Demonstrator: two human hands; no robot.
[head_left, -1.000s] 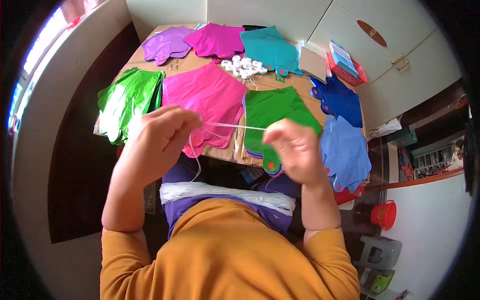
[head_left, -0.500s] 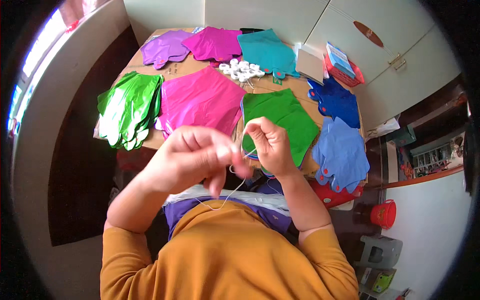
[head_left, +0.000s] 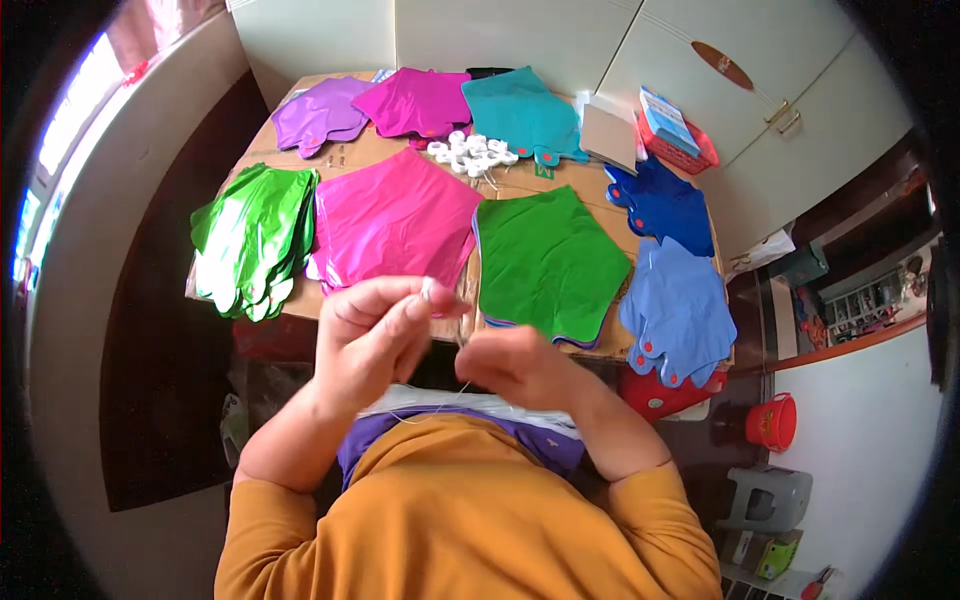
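Observation:
In front of my chest, my left hand (head_left: 370,335) is raised with thumb and forefinger pinched on a white bit of string at their tips. Close beside it, slightly lower, my right hand (head_left: 525,362) is turned back-up with its fingers curled in; it is somewhat blurred. A thin white string (head_left: 462,388) hangs below the right fingers toward my lap. Exactly how the string runs between the hands is hidden by the fingers. Across my lap lies a bundle of white strings (head_left: 505,407) over purple cloth (head_left: 365,440).
Flat foil pieces lie in stacks on a cardboard-covered table: shiny green (head_left: 250,240), pink (head_left: 400,220), green (head_left: 550,260), light blue (head_left: 680,310), dark blue (head_left: 665,205), teal (head_left: 525,110), magenta (head_left: 415,105), purple (head_left: 320,115). White ring-shaped pieces (head_left: 470,152) sit amid them. A red bucket (head_left: 770,422) stands right.
My right hand has dropped and turned from an upright pinch to back-up. The left hand has turned upward, its pinched fingertips raised. The view has shifted slightly.

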